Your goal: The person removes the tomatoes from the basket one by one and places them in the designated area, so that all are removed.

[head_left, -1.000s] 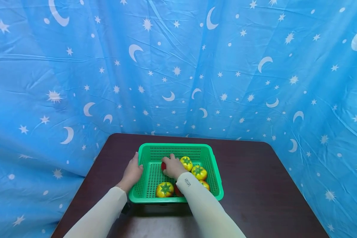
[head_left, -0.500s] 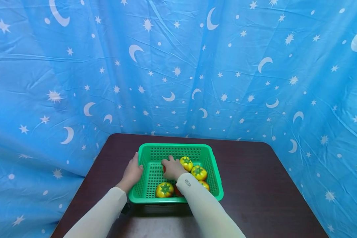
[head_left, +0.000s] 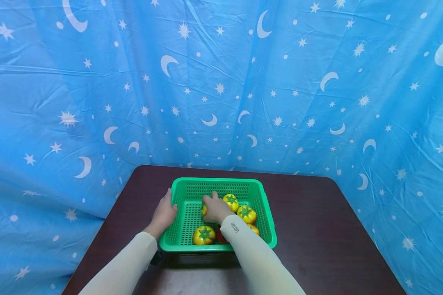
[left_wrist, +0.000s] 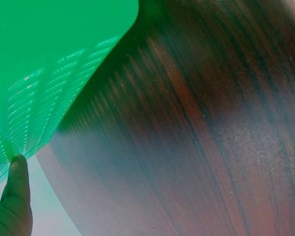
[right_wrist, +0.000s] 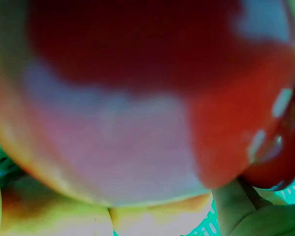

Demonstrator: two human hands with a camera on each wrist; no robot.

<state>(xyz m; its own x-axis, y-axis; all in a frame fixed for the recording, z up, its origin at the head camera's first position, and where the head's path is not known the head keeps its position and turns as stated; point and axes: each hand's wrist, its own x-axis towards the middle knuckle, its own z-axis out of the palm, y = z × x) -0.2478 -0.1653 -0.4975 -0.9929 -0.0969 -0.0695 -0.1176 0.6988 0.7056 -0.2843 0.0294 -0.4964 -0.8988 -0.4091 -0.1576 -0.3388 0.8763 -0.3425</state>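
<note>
On the left rim of a green plastic basket [head_left: 221,180], my left hand [head_left: 163,215] grips with the thumb over the edge; in the left wrist view one finger [left_wrist: 18,179] lies against its slotted outer wall. Inside the basket, my right hand [head_left: 218,209] holds a yellow-and-red tomato [head_left: 204,210], mostly hidden by the fingers. Another tomato [head_left: 204,235] with a green star-shaped top sits near the front wall. Beside it a red one [head_left: 221,237] is partly covered by the right sleeve. A big blurred red tomato [right_wrist: 137,123] fills most of the right wrist view.
More yellow tomatoes [head_left: 246,214] lie along the basket's right side, partly behind the right forearm. The basket stands on a dark wooden table [head_left: 310,221]. A blue curtain [head_left: 221,82] with moons and stars hangs behind and at the sides.
The tomato in my right hand has turned: its red side showed earlier, its yellow side shows now. The right fingers have shifted slightly. My left hand and the basket stay put.
</note>
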